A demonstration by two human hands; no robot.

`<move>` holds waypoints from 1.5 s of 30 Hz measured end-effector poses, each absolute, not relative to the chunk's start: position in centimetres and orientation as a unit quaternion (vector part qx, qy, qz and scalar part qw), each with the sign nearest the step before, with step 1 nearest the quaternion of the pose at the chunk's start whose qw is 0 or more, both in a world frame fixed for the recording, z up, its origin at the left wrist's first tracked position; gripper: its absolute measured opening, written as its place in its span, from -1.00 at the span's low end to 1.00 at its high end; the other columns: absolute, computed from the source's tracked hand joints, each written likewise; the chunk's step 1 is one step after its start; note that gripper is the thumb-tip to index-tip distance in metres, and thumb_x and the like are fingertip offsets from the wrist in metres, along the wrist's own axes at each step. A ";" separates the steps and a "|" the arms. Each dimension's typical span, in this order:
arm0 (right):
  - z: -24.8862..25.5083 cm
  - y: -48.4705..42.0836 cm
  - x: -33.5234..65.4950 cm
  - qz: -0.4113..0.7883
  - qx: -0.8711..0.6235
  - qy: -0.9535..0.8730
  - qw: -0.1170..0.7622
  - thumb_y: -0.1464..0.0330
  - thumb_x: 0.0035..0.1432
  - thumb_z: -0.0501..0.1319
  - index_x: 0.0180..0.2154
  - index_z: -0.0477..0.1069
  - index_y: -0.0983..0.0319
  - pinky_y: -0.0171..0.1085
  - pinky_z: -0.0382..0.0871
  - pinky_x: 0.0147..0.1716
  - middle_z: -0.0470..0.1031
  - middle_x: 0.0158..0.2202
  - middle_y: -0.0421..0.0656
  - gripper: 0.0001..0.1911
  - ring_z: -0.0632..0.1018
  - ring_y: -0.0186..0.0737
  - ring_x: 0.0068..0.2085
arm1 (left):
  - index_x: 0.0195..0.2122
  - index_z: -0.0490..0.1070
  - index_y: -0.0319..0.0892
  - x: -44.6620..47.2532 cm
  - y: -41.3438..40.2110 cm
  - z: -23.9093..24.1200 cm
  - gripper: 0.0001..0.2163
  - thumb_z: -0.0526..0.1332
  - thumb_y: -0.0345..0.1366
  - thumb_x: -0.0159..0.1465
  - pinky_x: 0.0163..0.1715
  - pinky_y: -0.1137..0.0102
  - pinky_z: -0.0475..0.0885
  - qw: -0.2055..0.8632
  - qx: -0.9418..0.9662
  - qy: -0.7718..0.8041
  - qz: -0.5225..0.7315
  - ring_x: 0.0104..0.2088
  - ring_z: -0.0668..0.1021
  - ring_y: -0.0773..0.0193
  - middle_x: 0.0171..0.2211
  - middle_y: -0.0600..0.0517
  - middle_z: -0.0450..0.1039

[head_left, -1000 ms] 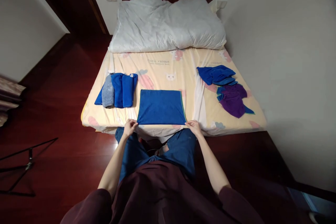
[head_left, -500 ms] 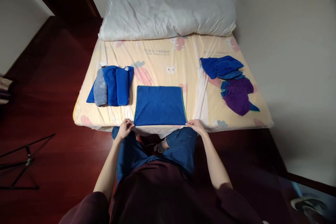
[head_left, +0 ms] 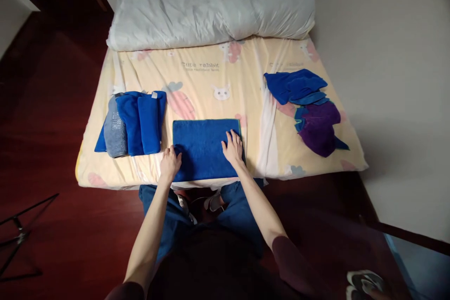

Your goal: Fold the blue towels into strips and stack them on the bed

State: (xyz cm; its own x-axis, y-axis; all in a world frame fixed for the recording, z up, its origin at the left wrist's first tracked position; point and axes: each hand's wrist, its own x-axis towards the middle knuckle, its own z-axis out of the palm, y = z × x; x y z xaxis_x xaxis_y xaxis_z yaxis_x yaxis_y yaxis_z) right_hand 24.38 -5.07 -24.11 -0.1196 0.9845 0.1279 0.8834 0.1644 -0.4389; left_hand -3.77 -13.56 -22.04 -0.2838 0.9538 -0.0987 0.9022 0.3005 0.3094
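Note:
A blue towel lies folded into a flat rectangle near the front edge of the bed. My right hand rests flat on the towel's right part with fingers spread. My left hand sits at the towel's left edge, fingers curled against the cloth. To the left lie several rolled towels, blue ones and a grey one, side by side. On the right of the bed is a loose heap of blue towels and a purple towel.
A crumpled white duvet covers the far end of the bed. A white wall runs along the right. Dark red wooden floor surrounds the bed, with a black metal stand at the left. A shoe shows at the bottom right.
Both hands left the towel's near corners and moved forward onto it; the towel looks shorter front to back. The camera tilted down and shifted nearer to the bed.

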 end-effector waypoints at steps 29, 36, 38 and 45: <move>-28.1 -0.2 32.3 0.369 -0.703 -0.516 0.321 0.16 -0.07 0.39 -0.50 0.44 0.19 -0.26 0.44 -0.39 0.54 -0.56 -0.18 -0.74 0.57 -0.17 -0.46 | -0.13 0.44 -0.08 12.8 -23.2 -20.0 -0.78 0.01 -0.20 0.47 -0.04 0.32 0.46 0.380 0.672 0.609 0.181 -0.13 0.56 0.20 -0.16 -0.07 0.49; -29.3 0.8 33.5 0.388 -0.702 -0.528 0.278 0.08 -0.08 0.39 -0.41 0.50 0.20 -0.35 0.41 -0.43 0.58 -0.51 -0.22 -0.67 0.59 -0.24 -0.44 | 0.03 0.38 -0.21 22.9 -15.5 -20.7 -0.74 0.08 -0.19 0.44 -0.09 0.28 0.47 0.353 0.671 0.650 0.053 0.00 0.56 0.07 -0.03 -0.21 0.45; -29.3 1.1 33.9 0.395 -0.704 -0.532 0.254 0.10 -0.11 0.42 -0.44 0.51 0.19 -0.35 0.40 -0.44 0.57 -0.53 -0.22 -0.68 0.59 -0.23 -0.45 | 0.07 0.36 -0.26 23.7 -14.9 -21.4 -0.70 0.08 -0.17 0.44 -0.10 0.26 0.48 0.351 0.650 0.673 0.033 0.00 0.56 0.04 -0.01 -0.25 0.44; -28.4 1.1 34.0 0.397 -0.688 -0.564 0.225 0.14 -0.09 0.44 -0.55 0.47 0.16 -0.34 0.32 -0.50 0.53 -0.59 -0.21 -0.72 0.55 -0.22 -0.49 | 0.01 0.46 -0.29 24.3 -15.1 -22.7 -0.68 0.07 -0.20 0.42 -0.09 0.23 0.49 0.341 0.667 0.662 0.021 0.06 0.50 -0.02 -0.01 -0.28 0.44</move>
